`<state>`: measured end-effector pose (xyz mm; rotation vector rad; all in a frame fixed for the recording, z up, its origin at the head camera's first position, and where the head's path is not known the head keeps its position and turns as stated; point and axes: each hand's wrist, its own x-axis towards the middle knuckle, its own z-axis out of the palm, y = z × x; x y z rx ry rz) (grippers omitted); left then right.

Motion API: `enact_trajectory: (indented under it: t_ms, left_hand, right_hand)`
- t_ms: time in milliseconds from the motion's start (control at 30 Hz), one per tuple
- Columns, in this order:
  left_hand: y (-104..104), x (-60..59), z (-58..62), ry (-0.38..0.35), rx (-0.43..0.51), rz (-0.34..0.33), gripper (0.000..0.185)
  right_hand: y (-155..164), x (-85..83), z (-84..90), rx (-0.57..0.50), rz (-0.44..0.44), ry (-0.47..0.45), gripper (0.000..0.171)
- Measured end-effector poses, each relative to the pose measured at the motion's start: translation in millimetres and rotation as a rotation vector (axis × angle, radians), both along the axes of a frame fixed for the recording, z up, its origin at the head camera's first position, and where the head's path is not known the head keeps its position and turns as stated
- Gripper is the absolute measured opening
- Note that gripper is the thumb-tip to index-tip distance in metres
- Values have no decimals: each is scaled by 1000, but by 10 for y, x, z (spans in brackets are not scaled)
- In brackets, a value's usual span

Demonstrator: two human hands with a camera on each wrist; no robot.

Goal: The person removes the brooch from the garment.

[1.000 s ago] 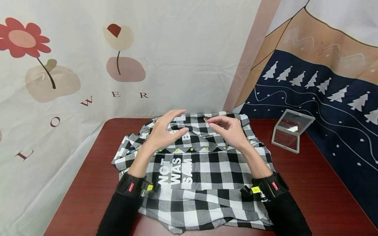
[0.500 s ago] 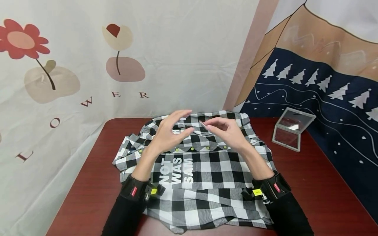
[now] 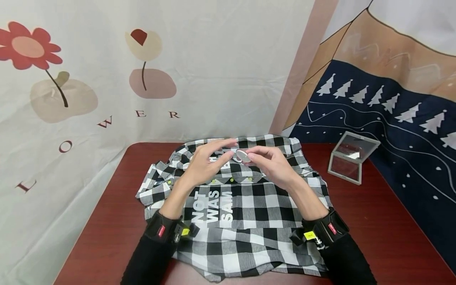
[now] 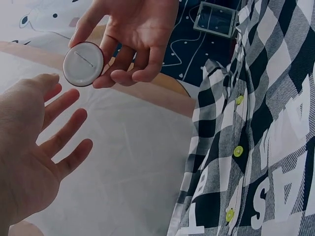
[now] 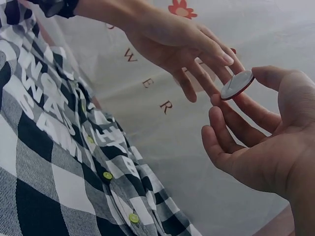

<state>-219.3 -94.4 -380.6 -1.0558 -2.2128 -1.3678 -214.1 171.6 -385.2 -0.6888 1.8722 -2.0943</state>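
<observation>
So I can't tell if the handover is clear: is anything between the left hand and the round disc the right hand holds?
Nothing visible. The right hand pinches the disc; the open left hand is just short of it, with only air between. The shirt lies below.

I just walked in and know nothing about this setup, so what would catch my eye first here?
Probably the two hands meeting above the shirt, a black-and-white check spread over the dark red table. The right hand pinches a small round white disc, and the left hand reaches for it with straight fingers. At the table's far right stands an open clear case.
</observation>
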Motion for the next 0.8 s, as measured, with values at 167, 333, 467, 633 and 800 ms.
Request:
enact_trajectory:
  t_ms: [167, 333, 467, 633, 800]
  left_hand:
    - [34, 7, -6, 0, 11, -26, 37]
    - [47, 10, -1, 15, 19, -44, 29]
    - [50, 6, -7, 29, 15, -53, 26]
    - [52, 9, -18, 30, 20, -56, 23]
    - [57, 11, -26, 26, 38, -61, 20]
  right_hand:
    - [11, -5, 10, -55, 40, -49, 26]
    - [11, -13, 8, -67, 64, -62, 25]
    - [5, -14, 6, -76, 78, -70, 25]
    - [-2, -10, 3, -84, 83, -84, 26]
    - [-2, -17, -13, -77, 95, -66, 24]
